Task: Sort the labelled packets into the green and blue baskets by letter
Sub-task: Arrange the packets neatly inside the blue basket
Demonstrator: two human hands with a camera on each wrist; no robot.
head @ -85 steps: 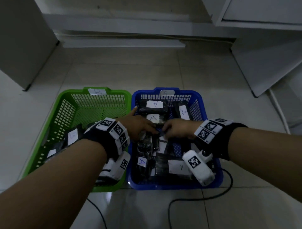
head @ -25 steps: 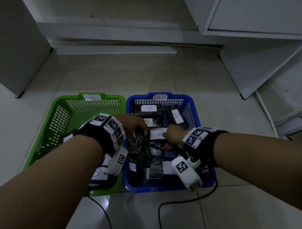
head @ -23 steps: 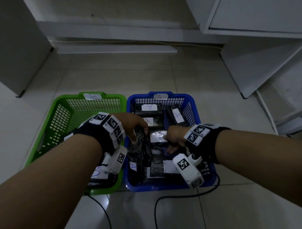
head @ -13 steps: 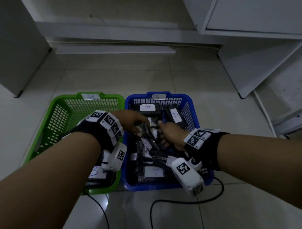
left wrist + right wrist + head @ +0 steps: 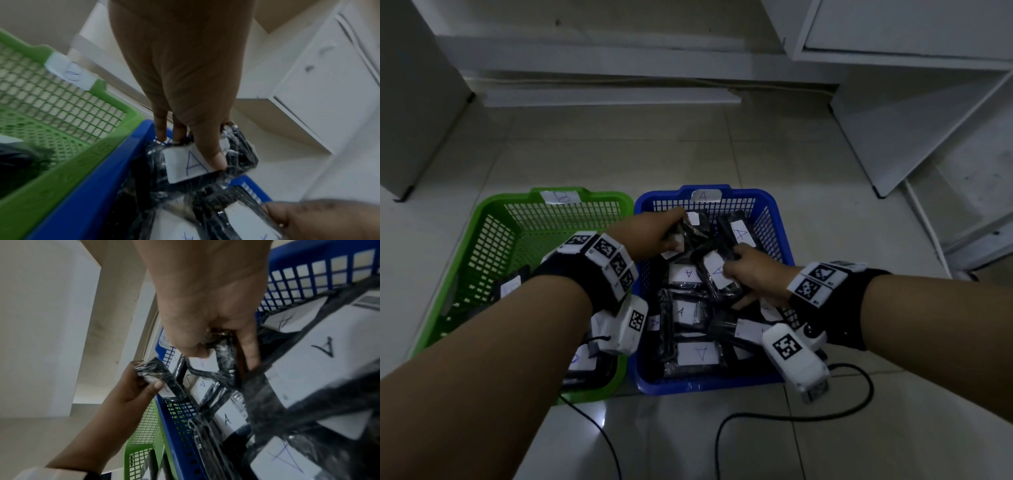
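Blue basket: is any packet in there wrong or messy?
No wrong letters show: every readable label in the blue basket says A, like its tag. The packets just lie jumbled and overlapping. The left hand and right hand each grip one.

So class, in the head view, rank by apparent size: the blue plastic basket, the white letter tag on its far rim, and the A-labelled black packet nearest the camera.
1. Blue plastic basket
2. A-labelled black packet
3. White letter tag

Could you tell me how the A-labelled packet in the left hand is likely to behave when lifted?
The packet looks wrinkled and glossy, so probably floppy and somewhat slippery. The left hand lifts it by pinch alone, suggesting it's light.
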